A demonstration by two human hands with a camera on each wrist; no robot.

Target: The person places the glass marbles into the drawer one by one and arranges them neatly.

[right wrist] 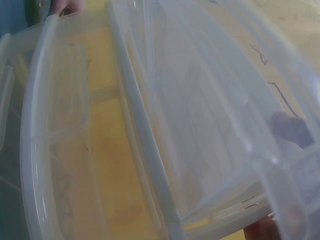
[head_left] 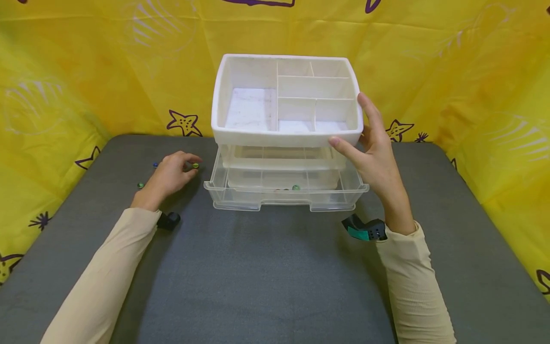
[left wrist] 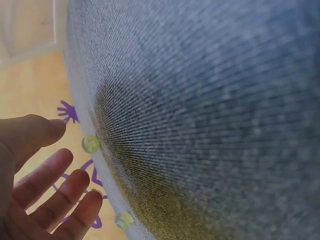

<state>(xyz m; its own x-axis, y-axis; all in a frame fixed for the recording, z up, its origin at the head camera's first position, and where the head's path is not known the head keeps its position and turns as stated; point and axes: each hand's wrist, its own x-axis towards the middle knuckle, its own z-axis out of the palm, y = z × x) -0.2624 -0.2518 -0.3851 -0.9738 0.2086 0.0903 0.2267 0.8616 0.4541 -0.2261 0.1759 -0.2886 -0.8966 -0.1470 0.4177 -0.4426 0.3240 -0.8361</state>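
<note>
A white divided organizer tray (head_left: 285, 138) sits above a clear drawer (head_left: 285, 198) that stands pulled out at the front. My right hand (head_left: 378, 153) grips the tray's right front corner, thumb on the front rim and fingers along the side. Left of the organizer, my left hand (head_left: 165, 177) is over the table with its fingers loosely bent. A yellow-green marble (head_left: 195, 166) lies by its fingertips; the left wrist view shows this marble (left wrist: 90, 144) apart from the thumb and fingers. Inside the clear drawer is a green marble (head_left: 296, 188), with small dark items beside it.
Near the left wrist lie a blue marble (head_left: 155, 165) and a green marble (head_left: 140, 185). The grey table (head_left: 275, 277) extends in front of the organizer. Behind it hangs a yellow patterned cloth (head_left: 107, 71).
</note>
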